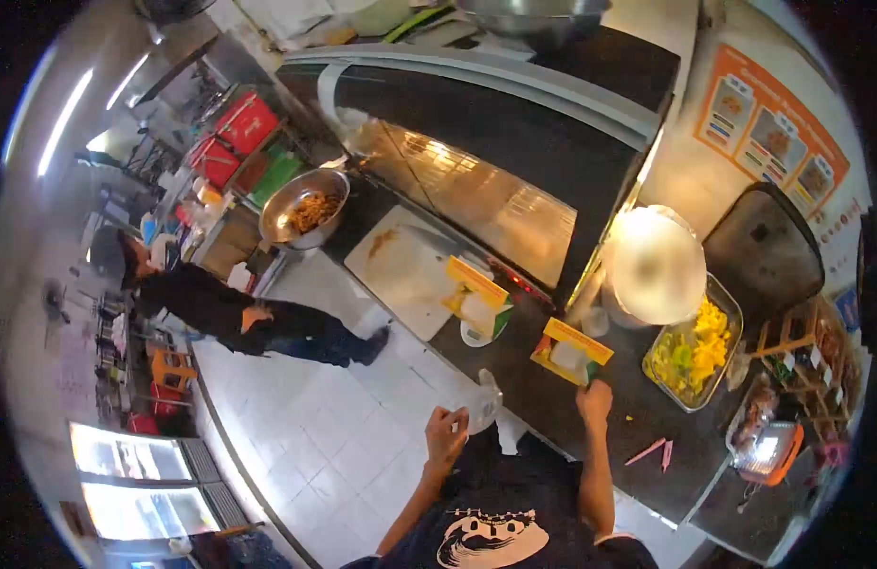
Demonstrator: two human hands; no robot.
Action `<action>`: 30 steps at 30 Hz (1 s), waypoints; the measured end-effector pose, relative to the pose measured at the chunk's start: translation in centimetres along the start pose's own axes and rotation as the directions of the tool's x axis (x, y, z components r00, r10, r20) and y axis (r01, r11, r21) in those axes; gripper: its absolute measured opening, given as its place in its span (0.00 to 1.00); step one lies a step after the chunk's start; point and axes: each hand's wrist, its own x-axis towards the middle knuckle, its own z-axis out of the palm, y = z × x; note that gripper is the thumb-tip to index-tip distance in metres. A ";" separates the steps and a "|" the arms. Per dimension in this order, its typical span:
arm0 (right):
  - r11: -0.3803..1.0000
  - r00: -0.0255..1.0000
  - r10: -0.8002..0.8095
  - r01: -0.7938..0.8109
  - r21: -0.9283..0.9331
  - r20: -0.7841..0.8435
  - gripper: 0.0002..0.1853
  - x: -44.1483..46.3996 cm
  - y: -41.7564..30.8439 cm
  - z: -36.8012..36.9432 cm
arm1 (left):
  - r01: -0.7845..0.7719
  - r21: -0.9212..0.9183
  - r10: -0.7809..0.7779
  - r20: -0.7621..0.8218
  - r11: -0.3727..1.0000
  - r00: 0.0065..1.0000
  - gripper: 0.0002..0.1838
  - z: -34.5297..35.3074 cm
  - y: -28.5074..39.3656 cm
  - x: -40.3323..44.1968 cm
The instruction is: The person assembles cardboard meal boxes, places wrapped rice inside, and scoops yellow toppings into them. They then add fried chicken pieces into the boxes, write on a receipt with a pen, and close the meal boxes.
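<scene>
My left hand [446,438] is closed on a clear plastic item [482,410], perhaps a lid or bag, in front of my dark shirt. My right hand [595,402] is closed at the lower corner of a yellow box with a pale window [570,352], above the dark counter [543,408]. Another yellow box [477,296] stands farther left, over a small round white object [476,333]. Pink sticks [655,452] lie on the counter right of my right hand.
A white board [391,256], a steel bowl of brown food [306,209], a lit glass cabinet [495,204], a white tub [653,266] and a tray of yellow pieces [693,403] surround the counter. A person [211,308] stands at the left.
</scene>
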 end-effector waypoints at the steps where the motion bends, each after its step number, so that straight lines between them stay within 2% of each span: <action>1: 0.996 0.990 -0.074 0.066 0.066 0.117 0.09 -1.2 -2.5 -1.9 | -0.057 0.011 0.057 -0.008 0.998 0.998 0.07 0.2 0.6 0.9; 2: 0.919 0.953 -0.125 0.007 0.395 0.275 0.10 -2.9 -6.1 -4.0 | -0.108 0.019 0.108 -0.007 0.994 0.994 0.10 0.5 1.1 1.6; 3: 0.743 0.891 -0.206 -0.126 0.657 0.404 0.11 -4.7 -9.7 -5.5 | -0.152 -0.004 0.152 0.011 0.988 0.988 0.13 0.5 2.2 2.6; 5: 0.499 0.834 -0.384 -0.172 0.849 0.395 0.12 -7.6 -14.6 -6.2 | -0.180 -0.043 0.183 0.061 0.983 0.981 0.16 -0.1 5.1 3.1; 6: 0.508 0.845 -0.362 -0.175 0.843 0.394 0.12 -8.2 -14.9 -5.1 | -0.276 -0.041 0.277 0.010 0.960 0.961 0.17 -0.3 7.1 3.7; 7: 0.277 0.839 -0.358 -0.324 0.905 0.410 0.13 -8.0 -14.7 -3.4 | -0.375 -0.037 0.373 -0.048 0.926 0.926 0.19 -0.3 8.6 3.9; 8: 0.022 0.832 -0.365 -0.441 0.897 0.417 0.14 -7.6 -14.6 -2.9 | -0.398 -0.057 0.394 -0.075 0.916 0.916 0.19 -0.3 9.4 3.7; 9: 0.025 0.842 -0.354 -0.426 0.904 0.407 0.14 -7.3 -14.2 -3.0 | -0.407 -0.075 0.403 -0.072 0.910 0.913 0.19 -0.1 10.0 3.6; 11: -0.127 0.849 -0.237 -0.508 0.852 0.472 0.12 -7.1 -13.7 -3.2 | -0.420 -0.081 0.410 -0.113 0.904 0.905 0.18 0.2 10.8 3.4; 13: -0.126 0.864 -0.223 -0.485 0.865 0.452 0.16 -6.9 -12.6 -2.4 | -0.453 -0.082 0.445 -0.095 0.888 0.890 0.18 1.1 10.3 3.4; 14: -0.309 0.790 -0.403 -0.592 0.744 0.461 0.18 -6.2 -11.1 -0.9 | -0.481 -0.073 0.476 -0.072 0.874 0.876 0.18 1.5 10.1 3.1; 16: -0.272 0.821 -0.360 -0.547 0.792 0.443 0.30 -6.7 -14.4 -3.4 | -0.530 -0.123 0.526 -0.066 0.839 0.848 0.20 1.7 10.8 2.4; 17: -0.264 0.814 -0.373 -0.553 0.790 0.445 0.30 -6.7 -15.4 -4.9 | -0.582 -0.159 0.579 -0.069 0.797 0.812 0.23 1.9 11.1 2.5; 18: 0.121 0.853 -0.397 -0.318 0.940 0.339 0.34 -6.3 -16.4 -5.6 | -0.605 -0.126 0.597 -0.095 0.786 0.796 0.18 2.0 10.9 2.5; 19: -0.145 0.793 -0.455 -0.516 0.844 0.406 0.39 -6.0 -17.6 -6.4 | -0.596 -0.094 0.586 -0.119 0.797 0.802 0.18 1.9 10.9 2.5; 20: -0.372 0.723 -0.508 -0.674 0.638 0.468 0.45 -5.6 -18.7 -7.1 | -0.558 -0.078 0.551 -0.092 0.826 0.829 0.18 1.5 10.9 2.7; 21: -0.348 0.687 -0.550 -0.706 0.617 0.475 0.45 -5.1 -19.0 -6.6 | -0.516 -0.060 0.512 -0.067 0.855 0.856 0.17 0.9 11.0 3.0; 23: -0.382 0.756 -0.523 -0.621 0.684 0.394 0.43 -4.6 -19.9 -5.3 | -0.472 -0.050 0.464 -0.114 0.880 0.878 0.19 0.4 10.8 3.7; 24: -0.371 0.737 -0.548 -0.638 0.674 0.396 0.43 -4.5 -21.1 -4.4 | -0.448 -0.098 0.439 -0.103 0.889 0.893 0.21 0.3 10.2 4.1; 26: -0.244 0.755 -0.484 -0.601 0.761 0.442 0.42 -4.0 -23.7 -2.5 | -0.422 -0.155 0.416 -0.071 0.893 0.906 0.21 -0.3 8.3 4.4; 27: -0.008 0.766 -0.546 -0.410 0.912 0.339 0.39 -3.9 -25.2 -2.0 | -0.430 -0.149 0.422 -0.084 0.890 0.903 0.21 -0.4 7.4 4.6; 28: 0.233 0.766 -0.601 -0.108 0.966 0.230 0.37 -3.8 -27.0 -1.8 | -0.417 -0.241 0.419 -0.045 0.876 0.907 0.21 -1.4 7.0 5.2; 29: 0.386 0.754 -0.646 0.187 0.903 0.120 0.35 -3.8 -28.9 -1.5 | -0.398 -0.331 0.420 -0.005 0.856 0.908 0.20 -2.4 6.5 6.1; 30: 0.076 0.679 -0.651 -0.387 0.919 0.340 0.38 -2.7 -29.4 0.9 | -0.462 -0.300 0.469 -0.052 0.835 0.882 0.16 -3.2 6.4 6.7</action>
